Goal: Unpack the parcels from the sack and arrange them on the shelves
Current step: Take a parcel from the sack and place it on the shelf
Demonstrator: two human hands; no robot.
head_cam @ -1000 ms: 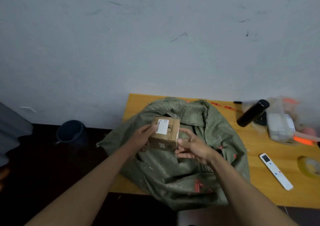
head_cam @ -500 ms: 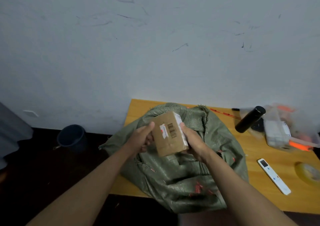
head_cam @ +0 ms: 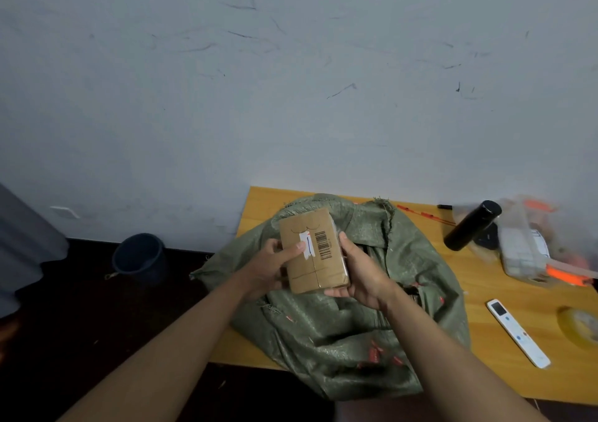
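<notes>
My left hand (head_cam: 268,267) and right hand (head_cam: 357,272) grip a brown cardboard parcel (head_cam: 313,250) by its two sides, barcode face toward me, above the green sack (head_cam: 343,331). The sack lies slumped on the yellow bench (head_cam: 485,318), beside a black bottle (head_cam: 470,225) and a white remote (head_cam: 517,332).

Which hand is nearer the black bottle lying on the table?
Right. The right hand holds the cardboard parcel's side facing the black bottle; the left hand grips the parcel's far side.
</notes>
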